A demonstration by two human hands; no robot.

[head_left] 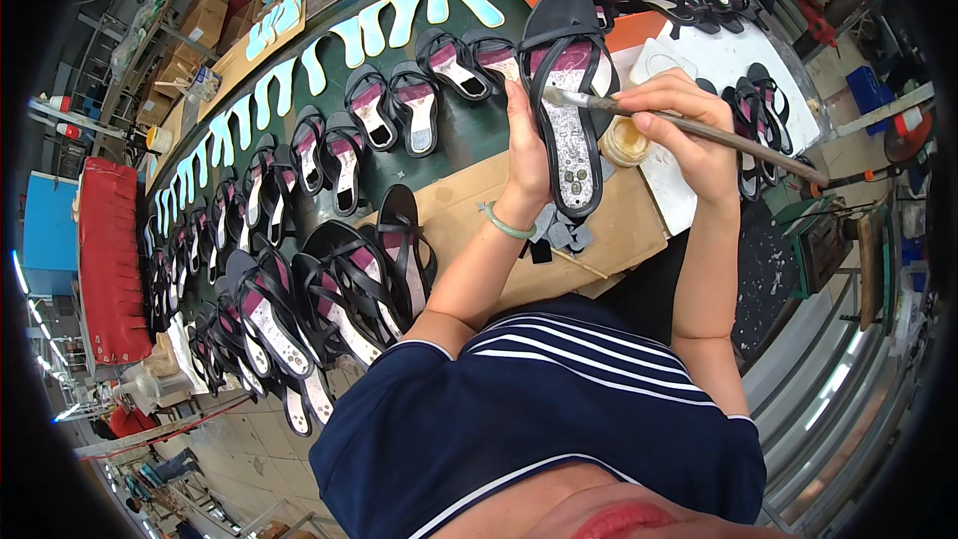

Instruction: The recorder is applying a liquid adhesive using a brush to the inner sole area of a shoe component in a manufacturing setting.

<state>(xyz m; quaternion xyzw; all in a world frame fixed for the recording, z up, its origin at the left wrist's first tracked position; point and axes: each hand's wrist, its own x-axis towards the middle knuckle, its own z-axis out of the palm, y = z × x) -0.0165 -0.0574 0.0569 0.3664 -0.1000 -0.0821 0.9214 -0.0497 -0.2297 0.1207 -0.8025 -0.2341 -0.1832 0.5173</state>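
Observation:
A black strappy sandal (576, 130) is held up by my left hand (527, 145), which grips its left edge; the fingers behind it are hidden. Its inner sole looks whitish and mottled, with a purple patch near the straps. My right hand (689, 125) is closed round the long handle of a brush (733, 140). The bristle end touches the sandal's inner sole just below the purple patch. Right beside the sandal, under my right hand, stands an open jar (626, 142) with yellowish contents. Grey scraps (561, 232) lie below the sandal on a cardboard sheet (479, 205).
Rows of black sandals (374, 115) line a dark green table (464, 145), with pale insole pieces (374, 28) along its far side. More sandals (389, 260) crowd its near edge at left. Others (763, 105) lie on a white board (674, 175) at right. A red padded block (112, 260) stands far left.

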